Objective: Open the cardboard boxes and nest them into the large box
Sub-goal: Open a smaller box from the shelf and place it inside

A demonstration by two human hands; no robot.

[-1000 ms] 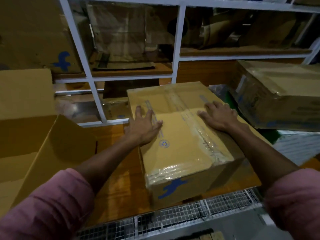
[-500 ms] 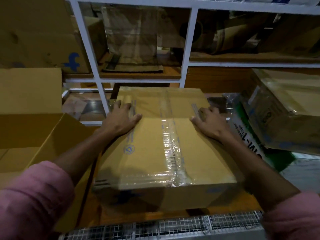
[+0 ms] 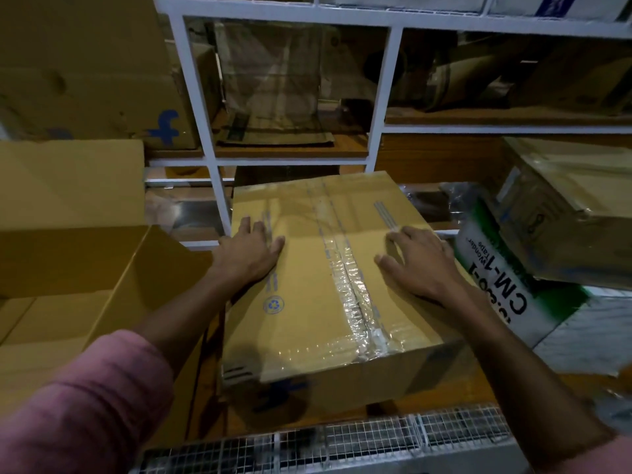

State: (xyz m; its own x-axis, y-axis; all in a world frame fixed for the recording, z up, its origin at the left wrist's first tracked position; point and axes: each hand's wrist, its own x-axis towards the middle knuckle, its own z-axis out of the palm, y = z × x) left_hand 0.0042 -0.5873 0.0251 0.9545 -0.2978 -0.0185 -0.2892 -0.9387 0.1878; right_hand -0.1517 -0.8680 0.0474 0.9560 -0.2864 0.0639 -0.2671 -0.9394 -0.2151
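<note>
Left hand lies flat, fingers straight, on the taped cardboard box; it grips nothing. Right hand rests on the box top, fingers spread, slightly arched. Large open box sits left of the left hand.

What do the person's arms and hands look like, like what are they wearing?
Both arms wear pink sleeves pushed up toward the elbows, leaving the forearms bare. The left sleeve shows a soft, ribbed-looking fabric; only an edge of the right sleeve is visible at the frame's corner. The left hand and right hand are bare: no gloves, rings, watch or bracelets can be seen.
</note>
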